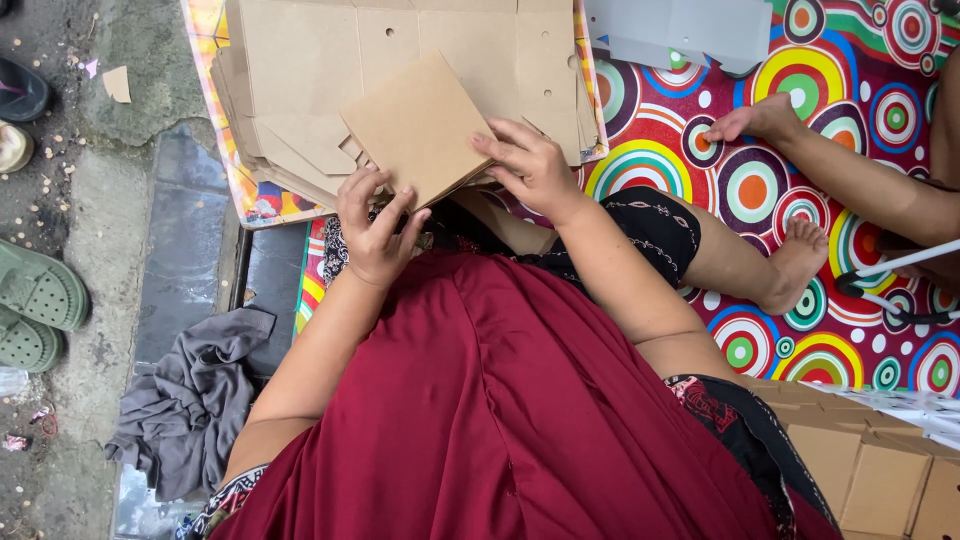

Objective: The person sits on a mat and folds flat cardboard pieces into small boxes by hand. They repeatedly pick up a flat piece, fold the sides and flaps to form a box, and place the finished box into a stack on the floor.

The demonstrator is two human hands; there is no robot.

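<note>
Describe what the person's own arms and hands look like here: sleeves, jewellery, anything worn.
Both forearms are bare, with no sleeves reaching them. The left hand and right hand show no gloves, rings, bracelets or watch that I can see. Fingernails look short and unpainted. The upper arms run out of view beside a dark red garment.

Tan cardboard piece (415, 125), red skirt (500, 420), mat (850, 110) with multicoloured rings, probably grey cloth (185, 410).

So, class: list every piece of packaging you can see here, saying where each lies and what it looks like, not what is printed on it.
Folded brown cardboard piece: held between left hand and right hand, flat, plain.
Stack of flat die-cut box blanks: top centre on the mat, brown, with small holes.
Grey-white flat sheets: top right, pale.
Folded brown boxes: bottom right corner.
</note>
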